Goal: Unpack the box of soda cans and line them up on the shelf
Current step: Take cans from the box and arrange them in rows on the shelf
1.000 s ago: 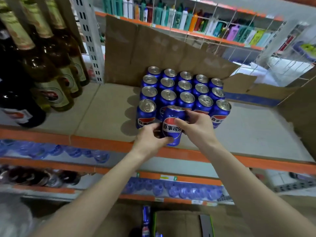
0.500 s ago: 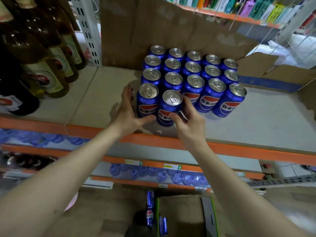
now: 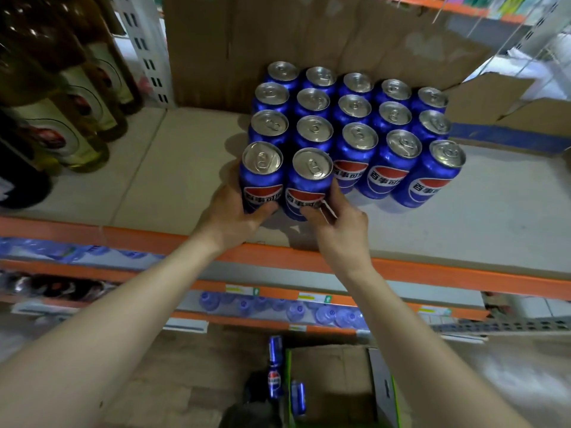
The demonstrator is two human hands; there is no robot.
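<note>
Shop shelving (image 3: 173, 180) carried the cans upright. Left hand (image 3: 230, 216) wrapped its grip around the front-left can (image 3: 262, 177); right hand (image 3: 341, 225) gripped the neighbouring can (image 3: 309, 183), both at the front of a packed block of blue cans (image 3: 355, 118). Below, an opened box (image 3: 332, 378) sat on the floor, two more cans (image 3: 275, 369) beside it.

Front-row blue cans (image 3: 383, 176) show the red-white-blue Pepsi globe with white Chinese characters 百事可乐 across it.
</note>
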